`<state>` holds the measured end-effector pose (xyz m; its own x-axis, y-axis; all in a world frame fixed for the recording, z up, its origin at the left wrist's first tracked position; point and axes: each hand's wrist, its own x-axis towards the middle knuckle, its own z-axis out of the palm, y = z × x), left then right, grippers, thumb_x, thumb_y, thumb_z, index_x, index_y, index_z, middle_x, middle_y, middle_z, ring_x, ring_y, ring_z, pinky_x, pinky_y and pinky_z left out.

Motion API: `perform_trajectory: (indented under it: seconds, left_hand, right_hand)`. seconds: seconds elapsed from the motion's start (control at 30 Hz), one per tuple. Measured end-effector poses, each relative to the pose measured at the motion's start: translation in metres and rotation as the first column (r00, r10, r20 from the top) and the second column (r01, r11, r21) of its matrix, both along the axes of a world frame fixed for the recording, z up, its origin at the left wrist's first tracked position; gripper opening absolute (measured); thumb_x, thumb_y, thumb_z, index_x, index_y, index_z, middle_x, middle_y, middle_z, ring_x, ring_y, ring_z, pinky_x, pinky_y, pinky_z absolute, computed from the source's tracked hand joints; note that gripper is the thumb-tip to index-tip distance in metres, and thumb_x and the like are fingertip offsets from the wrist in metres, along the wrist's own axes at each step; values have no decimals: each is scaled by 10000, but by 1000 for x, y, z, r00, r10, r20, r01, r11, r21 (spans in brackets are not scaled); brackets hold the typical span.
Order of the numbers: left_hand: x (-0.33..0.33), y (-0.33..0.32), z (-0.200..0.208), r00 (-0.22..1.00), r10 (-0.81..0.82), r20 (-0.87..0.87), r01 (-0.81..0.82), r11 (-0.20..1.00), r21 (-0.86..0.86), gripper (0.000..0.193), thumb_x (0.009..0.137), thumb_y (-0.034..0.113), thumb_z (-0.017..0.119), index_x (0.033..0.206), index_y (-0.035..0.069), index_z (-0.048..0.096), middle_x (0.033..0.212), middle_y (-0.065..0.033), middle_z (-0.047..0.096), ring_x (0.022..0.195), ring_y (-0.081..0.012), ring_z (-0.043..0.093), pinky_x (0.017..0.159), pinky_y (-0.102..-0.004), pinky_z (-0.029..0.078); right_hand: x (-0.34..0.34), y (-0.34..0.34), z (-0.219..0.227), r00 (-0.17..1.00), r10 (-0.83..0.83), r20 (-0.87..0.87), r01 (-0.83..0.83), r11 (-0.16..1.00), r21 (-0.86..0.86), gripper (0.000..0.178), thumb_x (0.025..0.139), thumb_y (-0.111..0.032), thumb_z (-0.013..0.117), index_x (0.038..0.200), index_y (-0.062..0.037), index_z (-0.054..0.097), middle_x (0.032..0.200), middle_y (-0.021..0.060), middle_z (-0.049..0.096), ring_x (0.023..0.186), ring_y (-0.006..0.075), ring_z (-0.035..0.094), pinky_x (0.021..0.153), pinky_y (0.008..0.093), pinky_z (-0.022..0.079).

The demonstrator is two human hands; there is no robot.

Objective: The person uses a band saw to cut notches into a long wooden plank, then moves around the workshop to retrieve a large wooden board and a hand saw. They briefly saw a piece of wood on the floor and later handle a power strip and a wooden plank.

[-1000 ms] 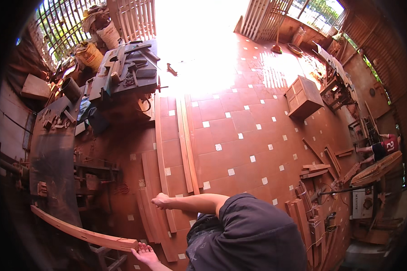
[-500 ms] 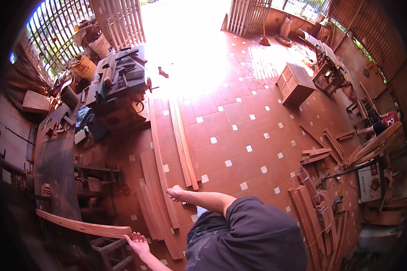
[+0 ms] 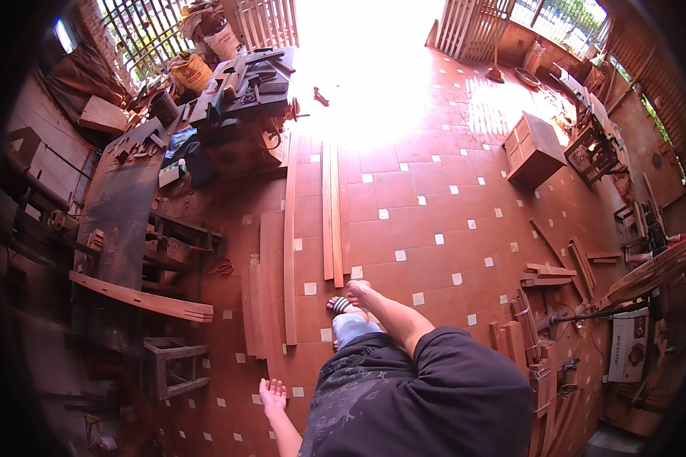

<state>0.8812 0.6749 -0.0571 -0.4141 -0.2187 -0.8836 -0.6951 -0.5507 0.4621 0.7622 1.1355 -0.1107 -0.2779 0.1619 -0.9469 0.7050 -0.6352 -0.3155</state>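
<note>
My left hand [image 3: 273,394] hangs at my side above the tiled floor, palm up, fingers spread and holding nothing. My right hand [image 3: 358,292] is in front of my body with its fingers curled in; I see nothing in it. Under it is my foot in a striped sandal [image 3: 340,305]. To the left of my left hand, a long wooden piece [image 3: 141,295] with slots cut in it lies across the dark bench [image 3: 122,221], its near end sticking out. Long wooden boards [image 3: 270,282] lie on the floor ahead of my left hand, and narrow strips [image 3: 333,221] lie beyond my right hand.
A machine with a handwheel [image 3: 244,99] stands at the far left. A wooden stool frame [image 3: 177,365] is near the bench. At right are a small wooden cabinet [image 3: 533,148], stacked timber [image 3: 545,381] and a fan [image 3: 642,276]. A person is partly visible behind the fan.
My left hand has come away from the end of the slotted wooden piece and dropped to my side. My view has turned left, and my body has shifted away from the bench.
</note>
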Motion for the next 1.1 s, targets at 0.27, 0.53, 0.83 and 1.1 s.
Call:
perform_trajectory:
  seconds: [0.27,0.53,0.83,1.1]
  left_hand:
    - [168,33,-27,875,-329,354,394,910,-129,372,924,406,639,1149,128,538,1022,-52,611,875,-229,619,766,-407,512]
    - [139,94,-36,844,-422,331,482,868,-123,376,939,422,618,1158,127,537,1008,-56,606,828,-226,620,706,-401,513]
    - [-2,217,-40,854,-518,47,510,817,-268,391,982,468,583,1188,139,541,972,-46,609,783,-206,623,640,-380,501]
    - [-10,295,-48,710,-691,136,701,674,-234,390,980,445,598,1188,119,545,972,-60,632,745,-221,645,559,-359,512]
  right_hand:
    - [42,57,12,906,329,265,-413,820,397,272,880,-269,617,864,-8,693,737,121,689,553,213,648,469,367,529]
    - [57,129,17,897,389,208,-440,821,364,254,861,-244,649,886,4,695,781,128,704,574,204,651,482,363,539]
    - [63,258,14,957,237,165,-283,885,370,234,881,-279,627,875,-52,684,729,69,681,510,166,608,438,318,475]
    - [91,327,18,948,197,251,-299,824,482,278,862,-302,654,866,-28,698,755,90,700,551,183,643,460,318,498]
